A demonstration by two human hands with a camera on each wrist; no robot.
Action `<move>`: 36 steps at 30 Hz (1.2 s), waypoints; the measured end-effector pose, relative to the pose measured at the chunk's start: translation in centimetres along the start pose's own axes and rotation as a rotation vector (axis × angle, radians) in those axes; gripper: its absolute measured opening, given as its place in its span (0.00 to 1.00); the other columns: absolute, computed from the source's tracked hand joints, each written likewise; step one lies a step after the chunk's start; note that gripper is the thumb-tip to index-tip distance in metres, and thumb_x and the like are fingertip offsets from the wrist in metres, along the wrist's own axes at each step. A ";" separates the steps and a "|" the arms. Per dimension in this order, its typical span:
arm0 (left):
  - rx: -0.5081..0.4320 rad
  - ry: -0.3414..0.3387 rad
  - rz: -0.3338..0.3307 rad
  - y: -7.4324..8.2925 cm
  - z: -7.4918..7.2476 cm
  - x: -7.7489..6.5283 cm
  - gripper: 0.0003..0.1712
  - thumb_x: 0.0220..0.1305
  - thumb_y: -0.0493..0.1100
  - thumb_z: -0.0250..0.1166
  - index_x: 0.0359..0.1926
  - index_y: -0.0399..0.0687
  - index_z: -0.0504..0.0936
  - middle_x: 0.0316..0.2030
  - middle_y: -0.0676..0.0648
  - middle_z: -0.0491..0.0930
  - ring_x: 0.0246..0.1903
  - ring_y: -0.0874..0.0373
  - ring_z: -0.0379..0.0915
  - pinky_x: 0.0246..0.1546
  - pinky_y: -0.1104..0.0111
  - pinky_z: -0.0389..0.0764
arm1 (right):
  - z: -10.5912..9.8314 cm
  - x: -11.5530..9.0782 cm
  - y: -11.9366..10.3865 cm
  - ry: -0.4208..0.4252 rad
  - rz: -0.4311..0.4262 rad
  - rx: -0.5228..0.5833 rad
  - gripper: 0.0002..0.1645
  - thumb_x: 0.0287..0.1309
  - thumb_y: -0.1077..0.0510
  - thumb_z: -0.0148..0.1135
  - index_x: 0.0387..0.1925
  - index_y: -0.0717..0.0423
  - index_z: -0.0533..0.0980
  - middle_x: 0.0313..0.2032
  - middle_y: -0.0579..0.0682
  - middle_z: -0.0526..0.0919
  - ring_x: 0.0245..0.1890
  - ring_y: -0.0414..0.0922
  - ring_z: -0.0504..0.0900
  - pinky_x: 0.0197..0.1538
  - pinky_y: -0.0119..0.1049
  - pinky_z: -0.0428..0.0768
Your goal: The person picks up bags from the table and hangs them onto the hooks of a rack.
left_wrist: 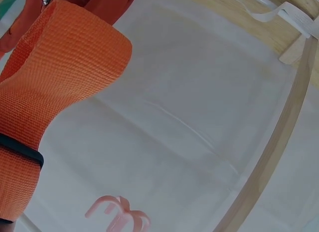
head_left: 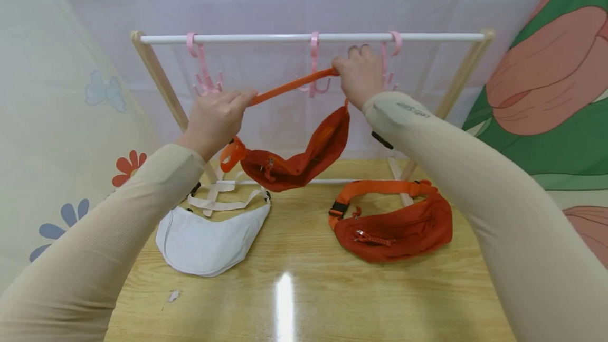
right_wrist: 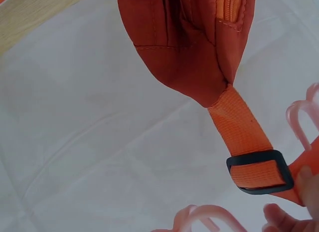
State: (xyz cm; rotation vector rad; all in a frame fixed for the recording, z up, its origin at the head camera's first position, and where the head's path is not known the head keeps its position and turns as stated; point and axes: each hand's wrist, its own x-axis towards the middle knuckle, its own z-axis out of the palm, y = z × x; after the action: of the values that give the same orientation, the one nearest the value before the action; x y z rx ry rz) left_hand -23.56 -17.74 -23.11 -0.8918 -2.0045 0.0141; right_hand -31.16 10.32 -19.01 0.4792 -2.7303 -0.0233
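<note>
A red waist bag (head_left: 285, 173) hangs in the air in front of the rack, its orange strap (head_left: 294, 86) stretched between my two hands. My left hand (head_left: 216, 120) grips the strap's left part, and a loop of webbing (left_wrist: 75, 57) hangs beside it in the left wrist view. Higher up, my right hand (head_left: 362, 75) pinches the strap's other end, close to a black slider buckle (right_wrist: 259, 172). Behind the strap is the middle pink hook (head_left: 314, 59). In the head view the strap crosses in front of its lower prongs.
The white rail (head_left: 266, 39) on wooden legs carries a left pink hook (head_left: 204, 70) and a right pink hook (head_left: 396, 44). On the wooden table (head_left: 228, 310) lie a white bag (head_left: 209, 241) at left and another red waist bag (head_left: 394, 231) at right. A small white scrap (head_left: 173, 295) lies in front.
</note>
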 end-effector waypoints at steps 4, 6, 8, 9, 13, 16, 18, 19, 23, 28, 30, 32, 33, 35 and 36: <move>-0.001 -0.013 0.001 0.1 0.0 -0.1 0.12 0.65 0.26 0.59 0.48 0.33 0.84 0.36 0.36 0.88 0.28 0.42 0.85 0.21 0.54 0.83 | 0.1 0.1 0.0 -0.032 0.001 -0.020 0.18 0.74 0.62 0.49 0.58 0.53 0.78 0.51 0.65 0.79 0.51 0.63 0.72 0.56 0.58 0.73; 0.000 -0.015 0.001 0.2 0.1 -0.2 0.12 0.65 0.27 0.60 0.48 0.33 0.84 0.37 0.36 0.88 0.28 0.42 0.85 0.21 0.55 0.83 | 0.2 0.2 0.0 -0.039 0.002 -0.026 0.18 0.74 0.61 0.49 0.59 0.53 0.78 0.51 0.65 0.79 0.51 0.63 0.72 0.55 0.58 0.75; 0.000 -0.015 -0.001 0.2 0.2 -0.2 0.12 0.65 0.27 0.60 0.48 0.34 0.84 0.37 0.36 0.88 0.28 0.42 0.85 0.21 0.54 0.83 | 0.2 0.2 0.0 -0.044 0.003 -0.029 0.18 0.74 0.62 0.50 0.58 0.54 0.79 0.50 0.66 0.79 0.50 0.63 0.73 0.55 0.57 0.75; -0.003 -0.016 0.000 0.2 0.3 -0.2 0.12 0.65 0.27 0.60 0.48 0.34 0.84 0.37 0.36 0.88 0.29 0.42 0.85 0.21 0.54 0.84 | 0.2 0.1 0.0 -0.047 0.003 -0.028 0.17 0.73 0.62 0.50 0.57 0.54 0.79 0.50 0.66 0.79 0.50 0.63 0.73 0.55 0.56 0.75; -0.010 -0.027 -0.009 0.3 0.4 -0.3 0.12 0.66 0.27 0.60 0.48 0.33 0.84 0.37 0.36 0.88 0.30 0.42 0.86 0.23 0.54 0.84 | 0.3 0.0 -0.1 -0.059 0.002 -0.007 0.16 0.73 0.63 0.51 0.55 0.57 0.80 0.49 0.65 0.79 0.50 0.63 0.73 0.55 0.56 0.75; -0.022 -0.045 -0.032 0.4 0.5 -0.4 0.12 0.66 0.27 0.61 0.48 0.33 0.85 0.37 0.36 0.88 0.30 0.43 0.86 0.24 0.55 0.85 | 0.5 0.0 -0.2 -0.078 -0.004 0.001 0.16 0.72 0.64 0.50 0.54 0.58 0.80 0.49 0.66 0.80 0.50 0.63 0.74 0.57 0.57 0.74; -0.037 -0.065 -0.068 0.5 0.5 -0.5 0.12 0.66 0.28 0.60 0.48 0.33 0.85 0.38 0.37 0.88 0.31 0.44 0.86 0.26 0.54 0.85 | 0.6 -0.1 -0.2 -0.102 0.005 0.013 0.16 0.72 0.65 0.49 0.55 0.58 0.79 0.50 0.66 0.79 0.52 0.64 0.74 0.58 0.58 0.75; -0.046 -0.077 -0.085 0.6 0.6 -0.5 0.12 0.66 0.28 0.60 0.48 0.33 0.85 0.38 0.37 0.88 0.31 0.43 0.86 0.26 0.54 0.85 | 0.7 -0.1 -0.3 -0.114 0.012 0.017 0.17 0.72 0.65 0.49 0.55 0.58 0.79 0.51 0.66 0.79 0.52 0.65 0.74 0.58 0.59 0.75; -0.076 -0.126 -0.152 0.7 0.6 -0.7 0.13 0.66 0.28 0.60 0.49 0.34 0.85 0.40 0.37 0.88 0.33 0.43 0.86 0.30 0.53 0.86 | 0.8 -0.1 -0.5 -0.147 0.040 0.028 0.17 0.73 0.63 0.49 0.57 0.58 0.79 0.51 0.67 0.77 0.52 0.66 0.74 0.55 0.61 0.78; -0.099 -0.175 -0.191 0.8 0.6 -1.0 0.13 0.66 0.29 0.61 0.50 0.34 0.85 0.41 0.36 0.87 0.33 0.42 0.86 0.30 0.53 0.85 | 1.0 -0.3 -0.9 -0.148 0.025 0.018 0.16 0.72 0.63 0.50 0.54 0.62 0.79 0.48 0.67 0.79 0.50 0.64 0.76 0.56 0.59 0.77; -0.110 -0.189 -0.201 0.8 0.8 -1.1 0.13 0.67 0.30 0.61 0.51 0.33 0.84 0.42 0.36 0.87 0.34 0.42 0.86 0.31 0.53 0.86 | 1.1 -0.4 -0.9 -0.144 0.027 0.018 0.16 0.72 0.64 0.49 0.53 0.63 0.79 0.48 0.67 0.79 0.50 0.64 0.77 0.56 0.59 0.77; -0.125 -0.194 -0.216 1.0 1.0 -1.1 0.14 0.68 0.30 0.61 0.52 0.33 0.84 0.43 0.35 0.87 0.36 0.41 0.86 0.34 0.52 0.86 | 1.2 -0.6 -0.9 -0.134 0.037 0.023 0.16 0.71 0.64 0.48 0.52 0.63 0.79 0.48 0.67 0.79 0.50 0.65 0.77 0.56 0.60 0.77; -0.134 -0.191 -0.226 1.0 1.1 -1.1 0.14 0.68 0.31 0.61 0.52 0.33 0.84 0.43 0.35 0.87 0.36 0.41 0.86 0.35 0.52 0.86 | 1.3 -0.7 -0.9 -0.132 0.043 0.025 0.16 0.71 0.65 0.48 0.52 0.64 0.79 0.48 0.67 0.79 0.51 0.65 0.77 0.57 0.60 0.77; -0.137 -0.176 -0.239 1.1 1.4 -1.4 0.13 0.68 0.31 0.61 0.51 0.33 0.85 0.41 0.35 0.87 0.36 0.40 0.86 0.36 0.51 0.86 | 1.5 -0.8 -1.0 -0.121 0.058 0.022 0.15 0.71 0.65 0.48 0.50 0.64 0.79 0.49 0.67 0.81 0.52 0.65 0.78 0.59 0.60 0.76; -0.139 -0.161 -0.237 1.2 1.6 -1.5 0.13 0.68 0.31 0.61 0.50 0.33 0.85 0.41 0.35 0.87 0.36 0.41 0.86 0.37 0.51 0.86 | 1.7 -0.8 -1.0 -0.117 0.067 0.032 0.15 0.71 0.64 0.48 0.50 0.65 0.79 0.48 0.66 0.81 0.52 0.65 0.78 0.60 0.60 0.75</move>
State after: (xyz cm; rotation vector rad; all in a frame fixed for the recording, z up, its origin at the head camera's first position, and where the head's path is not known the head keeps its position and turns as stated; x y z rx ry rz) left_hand -23.57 -17.24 -25.59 -0.7525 -2.2734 -0.1943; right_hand -30.69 9.56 -20.95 0.4064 -2.8641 0.0106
